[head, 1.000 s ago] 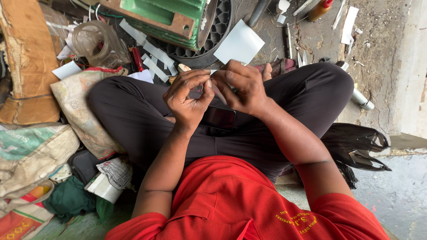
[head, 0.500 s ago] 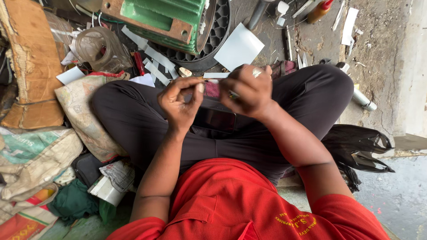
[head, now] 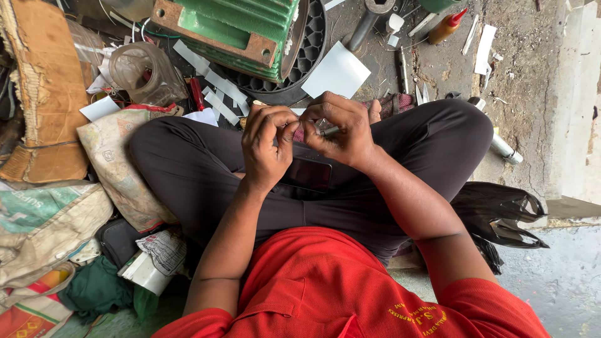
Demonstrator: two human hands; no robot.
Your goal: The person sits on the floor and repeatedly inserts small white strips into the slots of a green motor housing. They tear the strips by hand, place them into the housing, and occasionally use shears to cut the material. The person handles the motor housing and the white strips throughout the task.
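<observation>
Both hands pinch small work above a crossed lap.

The right hand (head: 341, 128) is closed around a thin metal tool (head: 328, 131); the left hand (head: 268, 143) has its fingertips pinched beside it, on something too small to tell. A dark phone (head: 308, 174) lies on the lap below. A white sheet (head: 336, 74) and a green motor (head: 241, 28) sit beyond the knees.

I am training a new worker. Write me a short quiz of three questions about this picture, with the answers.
1. True or false: the right hand holds a thin metal tool.
2. What lies behind the hands? A) green ribbed machine casing B) blue bucket
3. What colour is the person's shirt?

Key: 1 true. 2 A. 3 red. The left hand pinches something too small to tell.
</observation>
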